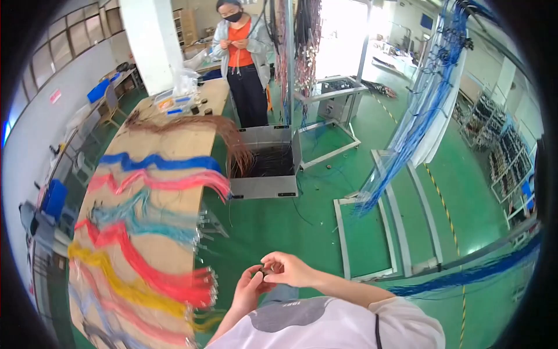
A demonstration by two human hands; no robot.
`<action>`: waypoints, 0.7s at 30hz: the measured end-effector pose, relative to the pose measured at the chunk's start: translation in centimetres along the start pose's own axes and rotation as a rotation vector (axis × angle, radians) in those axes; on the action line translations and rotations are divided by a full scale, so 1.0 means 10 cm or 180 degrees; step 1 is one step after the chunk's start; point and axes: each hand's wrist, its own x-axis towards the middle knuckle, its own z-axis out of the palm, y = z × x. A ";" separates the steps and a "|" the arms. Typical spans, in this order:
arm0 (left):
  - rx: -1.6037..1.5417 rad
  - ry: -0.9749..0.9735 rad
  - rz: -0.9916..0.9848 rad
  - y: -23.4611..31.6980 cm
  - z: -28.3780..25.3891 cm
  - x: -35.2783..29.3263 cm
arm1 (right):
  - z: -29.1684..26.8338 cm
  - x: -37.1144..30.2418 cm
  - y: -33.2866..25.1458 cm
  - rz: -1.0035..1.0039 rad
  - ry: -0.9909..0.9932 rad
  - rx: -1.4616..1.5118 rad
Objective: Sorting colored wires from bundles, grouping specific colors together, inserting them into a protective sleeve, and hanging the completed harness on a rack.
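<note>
In front of my chest, my left hand [246,291] and my right hand [292,271] meet with their fingertips close together. Between them is a small dark piece [264,271], too small to name, and the fingers of both hands are closed on it. To the left stands a long wooden table [160,141]. Across it lie bundles of wires: blue [163,162], pink [152,180], teal [160,228], red [154,269] and yellow [125,289]. The red bundle's tipped ends are the nearest to my left hand.
A grey open box [264,187] with dark wires stands beyond my hands. Past it, a person [243,70] in a mask handles something small. Metal frames [343,244] rest on the green floor at right, below hanging blue wires [427,96]. Another blue bundle [465,270] stretches along the right.
</note>
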 end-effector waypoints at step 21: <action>0.2505 0.3247 -0.0623 2.05 -0.96 2.71 | -2.99 6.77 1.40 -0.0538 0.1922 -0.0860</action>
